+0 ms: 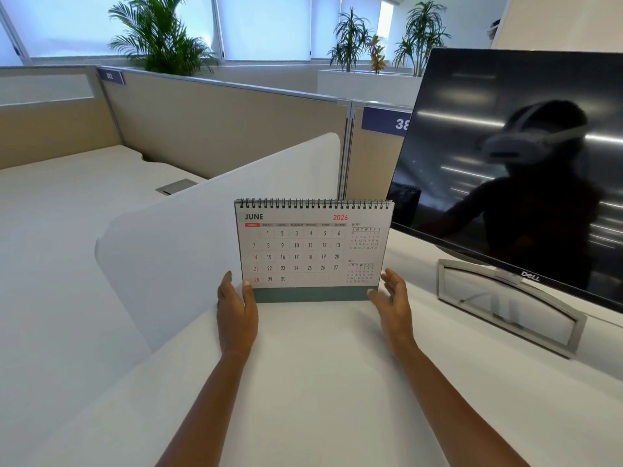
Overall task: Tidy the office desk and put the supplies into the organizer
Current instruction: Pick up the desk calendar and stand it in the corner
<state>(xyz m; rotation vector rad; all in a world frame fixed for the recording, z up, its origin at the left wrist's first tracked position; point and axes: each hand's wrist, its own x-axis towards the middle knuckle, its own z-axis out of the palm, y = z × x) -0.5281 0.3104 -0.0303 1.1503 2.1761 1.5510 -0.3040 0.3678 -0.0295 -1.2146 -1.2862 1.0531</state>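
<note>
A spiral-bound desk calendar, open at June 2026 with a green base strip, stands upright on the white desk in the head view. My left hand holds its lower left corner, thumb on the front face and fingers behind the edge. My right hand is at the lower right corner with fingers spread and relaxed, just beside the calendar; whether it touches is unclear. No organizer or other supplies are in view.
A dark Dell monitor on a silver stand sits to the right of the calendar. A white curved divider panel runs along the desk's left edge. Beige partitions and potted plants stand behind.
</note>
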